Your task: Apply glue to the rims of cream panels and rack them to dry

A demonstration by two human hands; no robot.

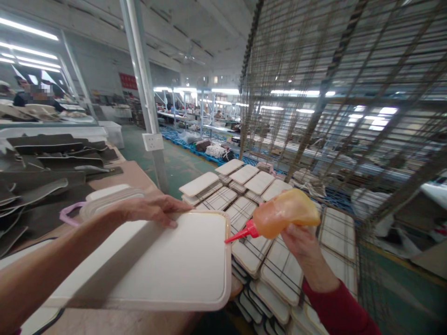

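Note:
A large white panel (167, 265) with rounded corners and a raised rim lies in front of me, reaching past the table's right edge. My left hand (157, 209) grips its far edge, with fingertips on the top face. In my right hand (300, 237) is a squeeze bottle (286, 211) of amber liquid, tilted down to the left. Its red nozzle touches the panel's right rim near the far corner. A shiny yellowish line runs along the rim at that corner.
Wire racks stacked with smaller white panels (244, 209) stand beyond and right. A wire mesh frame (335, 83) rises at the right. Dark grey pieces (59, 153) and a stack of white panels (111, 195) lie on the left. A post (145, 83) with a socket stands ahead.

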